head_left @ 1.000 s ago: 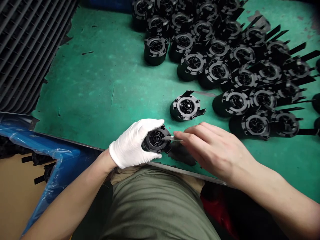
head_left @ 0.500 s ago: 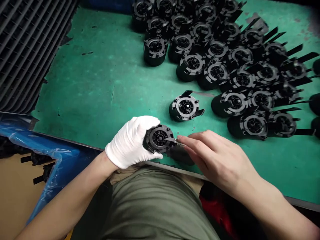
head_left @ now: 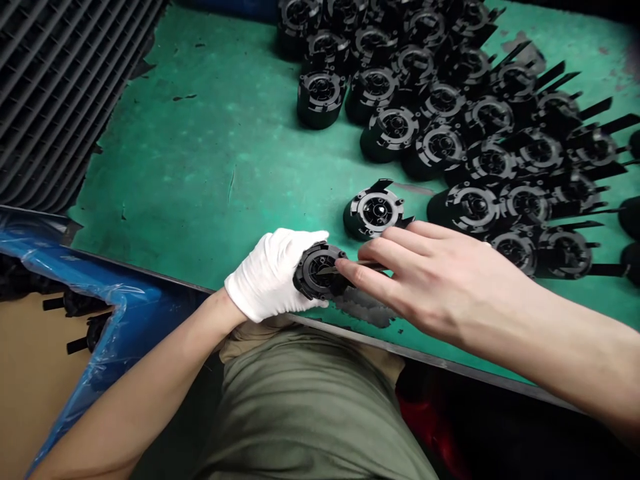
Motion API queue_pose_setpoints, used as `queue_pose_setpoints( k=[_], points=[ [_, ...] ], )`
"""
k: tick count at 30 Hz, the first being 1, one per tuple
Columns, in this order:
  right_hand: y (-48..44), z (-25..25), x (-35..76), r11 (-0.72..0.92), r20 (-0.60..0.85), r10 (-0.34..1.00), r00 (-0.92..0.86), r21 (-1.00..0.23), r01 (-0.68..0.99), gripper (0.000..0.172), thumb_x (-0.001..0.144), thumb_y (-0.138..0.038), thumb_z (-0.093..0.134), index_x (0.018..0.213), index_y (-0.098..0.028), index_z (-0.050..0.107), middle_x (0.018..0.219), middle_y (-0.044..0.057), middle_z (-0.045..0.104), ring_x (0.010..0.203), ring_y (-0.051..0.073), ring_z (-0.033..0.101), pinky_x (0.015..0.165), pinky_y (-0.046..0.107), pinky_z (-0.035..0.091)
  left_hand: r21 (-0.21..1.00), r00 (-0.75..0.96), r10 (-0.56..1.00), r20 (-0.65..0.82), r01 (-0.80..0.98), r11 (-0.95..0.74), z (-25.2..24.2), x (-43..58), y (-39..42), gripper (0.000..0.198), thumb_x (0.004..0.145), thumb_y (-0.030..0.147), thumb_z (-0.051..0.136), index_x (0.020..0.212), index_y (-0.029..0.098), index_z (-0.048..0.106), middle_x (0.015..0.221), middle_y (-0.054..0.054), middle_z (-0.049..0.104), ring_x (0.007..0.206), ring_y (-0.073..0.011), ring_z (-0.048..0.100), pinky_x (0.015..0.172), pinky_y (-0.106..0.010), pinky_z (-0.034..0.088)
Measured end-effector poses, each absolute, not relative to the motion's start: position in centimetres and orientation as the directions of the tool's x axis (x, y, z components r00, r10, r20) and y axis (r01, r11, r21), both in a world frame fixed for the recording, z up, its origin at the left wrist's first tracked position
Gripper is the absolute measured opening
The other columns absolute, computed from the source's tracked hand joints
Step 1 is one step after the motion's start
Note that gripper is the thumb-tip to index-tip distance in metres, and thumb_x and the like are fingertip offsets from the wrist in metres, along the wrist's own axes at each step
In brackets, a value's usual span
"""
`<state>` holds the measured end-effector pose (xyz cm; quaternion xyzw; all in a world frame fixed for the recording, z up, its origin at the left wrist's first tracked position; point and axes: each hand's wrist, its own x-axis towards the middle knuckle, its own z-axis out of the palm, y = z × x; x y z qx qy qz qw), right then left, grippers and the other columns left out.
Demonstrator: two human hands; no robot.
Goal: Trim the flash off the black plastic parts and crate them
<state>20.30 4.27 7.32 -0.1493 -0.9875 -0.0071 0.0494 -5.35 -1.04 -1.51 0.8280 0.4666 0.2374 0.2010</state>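
My left hand (head_left: 273, 275), in a white glove, is wrapped round a round black plastic housing (head_left: 323, 256) near the table's front edge. The housing's ribbed, ringed end faces up towards me. Bare and coming from the right, my right hand (head_left: 425, 277) grips a small knife (head_left: 327, 271) with a thin pointed blade. Its tip lies over the inside of the ring; whether it touches the plastic I cannot tell. My fingers hide most of the handle. Just behind, a similar housing (head_left: 376, 211) stands alone on the table, partly covered by my right hand.
Several more black housings (head_left: 395, 130) stand in rows at the back right of the green table (head_left: 200, 167), some with long blades sticking out. A black slatted panel (head_left: 75, 87) lies at the left. Blue plastic film (head_left: 145, 313) lines a box below it, with black parts inside.
My right hand has moved up and forward and turned flatter, bringing the knife further over the housing's centre. The left hand and housing have shifted slightly right and up in view.
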Motion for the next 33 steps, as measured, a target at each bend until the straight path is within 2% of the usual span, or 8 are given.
queue_pose_setpoints(
  k=[3, 8, 16, 19, 22, 27, 30, 33],
  points=[
    [4.0, 7.8, 19.8, 0.966, 0.064, 0.251, -0.966, 0.044, 0.254, 0.031, 0.102, -0.010, 0.047, 0.117, -0.017, 0.073, 0.085, 0.008, 0.065, 0.075, 0.021, 0.049, 0.072, 0.037, 0.034, 0.558, 0.461, 0.871, 0.170, 0.683, -0.471, -1.3, -5.2, -1.0, 0.081, 0.072, 0.066, 0.084, 0.133, 0.019, 0.060, 0.123, -0.017, 0.074, 0.106, -0.0399, 0.075, 0.091, -0.051, 0.060],
    [3.4, 8.5, 19.1, 0.963, 0.062, 0.260, -0.964, 0.059, 0.264, 0.026, 0.104, -0.017, 0.049, 0.111, -0.019, 0.074, 0.079, 0.005, 0.059, 0.072, 0.021, 0.044, 0.070, 0.038, 0.030, 0.574, 0.455, 0.884, 0.107, 0.698, -0.428, -0.8, -5.0, -0.8, 0.072, 0.072, 0.056, 0.086, 0.129, 0.020, 0.062, 0.121, -0.015, 0.075, 0.108, -0.0391, 0.074, 0.095, -0.049, 0.058],
    [3.6, 9.3, 18.6, 0.956, 0.049, 0.290, -0.956, 0.033, 0.292, 0.030, 0.101, -0.014, 0.048, 0.113, -0.021, 0.074, 0.079, 0.006, 0.060, 0.074, 0.022, 0.047, 0.073, 0.042, 0.031, 0.594, 0.462, 0.884, 0.070, 0.693, -0.408, -0.4, -4.7, -0.6, 0.062, 0.074, 0.053, 0.083, 0.122, 0.020, 0.063, 0.107, -0.010, 0.076, 0.098, -0.0347, 0.075, 0.084, -0.043, 0.056],
    [3.6, 9.7, 18.3, 0.967, 0.021, 0.234, -0.972, 0.095, 0.235, 0.029, 0.103, -0.017, 0.046, 0.107, -0.020, 0.074, 0.080, 0.008, 0.060, 0.073, 0.023, 0.046, 0.071, 0.042, 0.031, 0.595, 0.465, 0.884, 0.051, 0.697, -0.401, -0.3, -4.6, -0.6, 0.051, 0.077, 0.051, 0.080, 0.115, 0.021, 0.064, 0.101, -0.008, 0.075, 0.093, -0.0325, 0.074, 0.081, -0.040, 0.054],
    [3.5, 10.0, 18.0, 0.971, -0.024, 0.203, -0.979, 0.133, 0.198, 0.031, 0.103, -0.016, 0.043, 0.103, -0.020, 0.073, 0.079, 0.007, 0.059, 0.072, 0.023, 0.046, 0.070, 0.041, 0.033, 0.584, 0.457, 0.888, 0.055, 0.707, -0.400, -0.4, -4.5, -0.7, 0.052, 0.077, 0.051, 0.080, 0.116, 0.021, 0.064, 0.105, -0.010, 0.074, 0.096, -0.0330, 0.073, 0.083, -0.041, 0.054],
    [4.3, 10.7, 18.6, 0.980, -0.013, 0.189, -0.982, 0.059, 0.188, 0.030, 0.105, -0.017, 0.042, 0.101, -0.020, 0.072, 0.078, 0.007, 0.059, 0.070, 0.022, 0.048, 0.070, 0.039, 0.037, 0.590, 0.459, 0.886, 0.065, 0.698, -0.405, -0.1, -4.6, -0.7, 0.048, 0.078, 0.052, 0.079, 0.112, 0.022, 0.064, 0.101, -0.009, 0.075, 0.094, -0.0324, 0.073, 0.079, -0.040, 0.054],
    [4.9, 11.1, 19.9, 0.967, -0.004, 0.256, -0.967, -0.003, 0.256, 0.033, 0.108, -0.020, 0.038, 0.108, -0.019, 0.071, 0.078, 0.006, 0.059, 0.068, 0.021, 0.049, 0.068, 0.038, 0.039, 0.596, 0.460, 0.886, 0.065, 0.694, -0.404, -0.1, -4.8, -0.8, 0.053, 0.076, 0.055, 0.081, 0.114, 0.021, 0.063, 0.103, -0.009, 0.074, 0.096, -0.0330, 0.073, 0.079, -0.040, 0.054],
    [4.3, 10.9, 21.8, 0.913, 0.020, 0.406, -0.914, -0.040, 0.405, 0.027, 0.110, -0.025, 0.044, 0.118, -0.015, 0.068, 0.081, 0.006, 0.061, 0.069, 0.019, 0.056, 0.064, 0.036, 0.043, 0.610, 0.448, 0.888, 0.103, 0.677, -0.412, -0.5, -5.0, -1.0, 0.058, 0.075, 0.052, 0.082, 0.119, 0.020, 0.062, 0.108, -0.011, 0.074, 0.100, -0.0341, 0.073, 0.083, -0.042, 0.055]
  ],
)
